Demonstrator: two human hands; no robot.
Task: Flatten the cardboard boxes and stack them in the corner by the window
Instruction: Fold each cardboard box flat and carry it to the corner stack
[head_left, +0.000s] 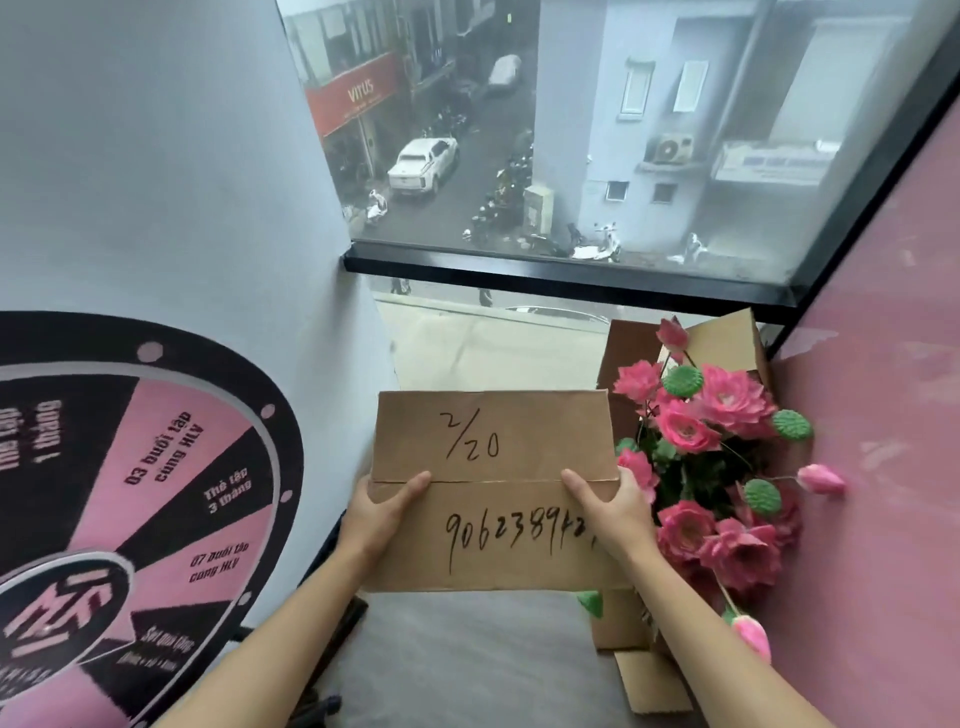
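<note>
I hold a flattened brown cardboard box (493, 457) with black handwritten numbers in front of me, its face towards the camera. My left hand (382, 512) grips its left edge, thumb on the front. Gripping the right edge the same way is my right hand (615, 512). Behind it at the right, more brown cardboard (727, 338) stands in the corner by the window (571, 270), and further cardboard pieces (654, 680) lie low at the right, partly hidden by flowers.
A bunch of pink artificial flowers (717, 441) stands at the right against the pink wall (883, 364). A white board with a pink and black prize wheel (130, 493) fills the left. Grey floor (467, 660) lies below the box.
</note>
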